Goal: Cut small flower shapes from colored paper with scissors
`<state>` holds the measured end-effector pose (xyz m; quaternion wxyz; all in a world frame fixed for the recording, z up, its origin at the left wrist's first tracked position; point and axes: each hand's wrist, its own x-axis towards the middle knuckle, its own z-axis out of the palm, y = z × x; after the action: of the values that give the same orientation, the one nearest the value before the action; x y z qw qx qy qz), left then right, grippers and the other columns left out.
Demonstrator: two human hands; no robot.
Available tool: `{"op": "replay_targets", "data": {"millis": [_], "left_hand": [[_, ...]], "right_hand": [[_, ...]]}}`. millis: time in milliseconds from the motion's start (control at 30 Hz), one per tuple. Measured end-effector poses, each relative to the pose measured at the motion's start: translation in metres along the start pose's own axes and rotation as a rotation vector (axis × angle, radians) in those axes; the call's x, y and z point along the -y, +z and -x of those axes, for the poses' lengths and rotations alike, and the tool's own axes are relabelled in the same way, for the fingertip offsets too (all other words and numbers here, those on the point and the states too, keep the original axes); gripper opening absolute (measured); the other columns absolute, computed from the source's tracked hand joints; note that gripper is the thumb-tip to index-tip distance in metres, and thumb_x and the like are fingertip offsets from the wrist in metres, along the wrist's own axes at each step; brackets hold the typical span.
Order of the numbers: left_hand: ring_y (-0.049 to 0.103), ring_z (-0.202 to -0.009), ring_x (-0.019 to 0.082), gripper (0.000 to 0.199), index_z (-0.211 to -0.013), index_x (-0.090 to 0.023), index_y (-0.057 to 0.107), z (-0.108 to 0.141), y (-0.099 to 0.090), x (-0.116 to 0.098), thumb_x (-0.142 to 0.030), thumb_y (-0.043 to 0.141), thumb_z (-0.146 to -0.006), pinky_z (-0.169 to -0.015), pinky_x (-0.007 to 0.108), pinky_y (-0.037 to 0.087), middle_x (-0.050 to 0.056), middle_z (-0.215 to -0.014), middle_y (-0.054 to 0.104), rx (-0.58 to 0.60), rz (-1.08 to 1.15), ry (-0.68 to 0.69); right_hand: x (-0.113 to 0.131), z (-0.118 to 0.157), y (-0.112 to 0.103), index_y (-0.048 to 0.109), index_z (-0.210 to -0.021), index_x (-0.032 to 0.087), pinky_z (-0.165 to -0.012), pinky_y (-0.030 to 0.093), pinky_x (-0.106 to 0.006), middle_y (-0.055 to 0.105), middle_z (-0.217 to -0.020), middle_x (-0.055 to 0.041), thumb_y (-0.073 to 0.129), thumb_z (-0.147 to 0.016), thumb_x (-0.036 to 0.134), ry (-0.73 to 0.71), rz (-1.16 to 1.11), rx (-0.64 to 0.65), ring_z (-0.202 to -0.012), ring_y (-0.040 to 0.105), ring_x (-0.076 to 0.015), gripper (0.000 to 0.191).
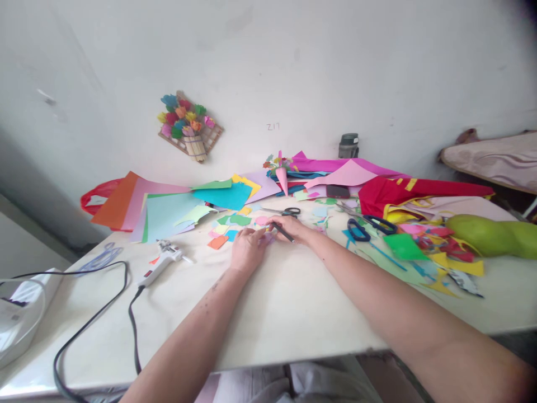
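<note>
My right hand (287, 226) is closed around a black pen (283, 231), which slants across its fingers. Close beside it, my left hand (247, 246) has its fingers bent onto a small lilac paper piece (267, 239) that lies between both hands. The pen's tip is too small to make out. Just left of the hands are small cut paper pieces: an orange one (218, 242), a green one (240, 220) and several others. Beyond my right hand lies a pair of scissors (289, 212) with dark handles.
At left, a glue gun (161, 266) rests with its black cable (132, 319) trailing over the table edge. Coloured sheets (168, 215) spread behind it. At right lie large blue-handled scissors (369, 226), paper scraps (405, 246) and a green object (482, 235). A pink paper cone (282, 180) holds paper flowers.
</note>
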<state>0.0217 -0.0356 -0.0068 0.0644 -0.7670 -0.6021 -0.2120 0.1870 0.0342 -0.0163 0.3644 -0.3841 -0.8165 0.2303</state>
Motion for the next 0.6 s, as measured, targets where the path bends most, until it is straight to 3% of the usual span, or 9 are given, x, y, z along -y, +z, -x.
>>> {"op": "replay_targets", "data": {"millis": [100, 467, 600], "left_hand": [[0.065, -0.099, 0.021, 0.03, -0.115, -0.024, 0.07, -0.001, 0.0, 0.001, -0.023, 0.06, -0.087, -0.094, 0.034, 0.046, 0.007, -0.101, 0.074, -0.001, 0.018, -0.002], [0.068, -0.095, 0.02, 0.025, -0.104, -0.022, 0.073, -0.006, 0.004, 0.006, -0.017, 0.058, -0.085, -0.092, 0.033, 0.048, 0.005, -0.096, 0.076, -0.002, 0.124, -0.033], [0.067, -0.096, 0.021, 0.024, -0.103, -0.021, 0.074, -0.006, 0.003, 0.005, -0.019, 0.061, -0.083, -0.093, 0.034, 0.048, 0.006, -0.096, 0.076, -0.004, 0.141, -0.027]], "right_hand": [[0.004, 0.001, -0.003, 0.071, -0.111, 0.022, -0.078, 0.052, -0.027, 0.075, -0.094, 0.0002, 0.063, -0.065, 0.009, -0.037, 0.018, 0.057, -0.086, 0.07, -0.0175, 0.049], [0.017, 0.002, 0.005, 0.073, -0.103, 0.024, -0.078, 0.05, -0.028, 0.076, -0.091, -0.0008, 0.064, -0.075, 0.012, 0.008, 0.211, 0.035, -0.089, 0.07, -0.0197, 0.031], [0.014, 0.0, 0.01, 0.074, -0.101, 0.026, -0.081, 0.05, -0.029, 0.076, -0.099, -0.0012, 0.059, -0.08, 0.012, 0.015, 0.306, -0.01, -0.093, 0.069, -0.0202, 0.03]]}}
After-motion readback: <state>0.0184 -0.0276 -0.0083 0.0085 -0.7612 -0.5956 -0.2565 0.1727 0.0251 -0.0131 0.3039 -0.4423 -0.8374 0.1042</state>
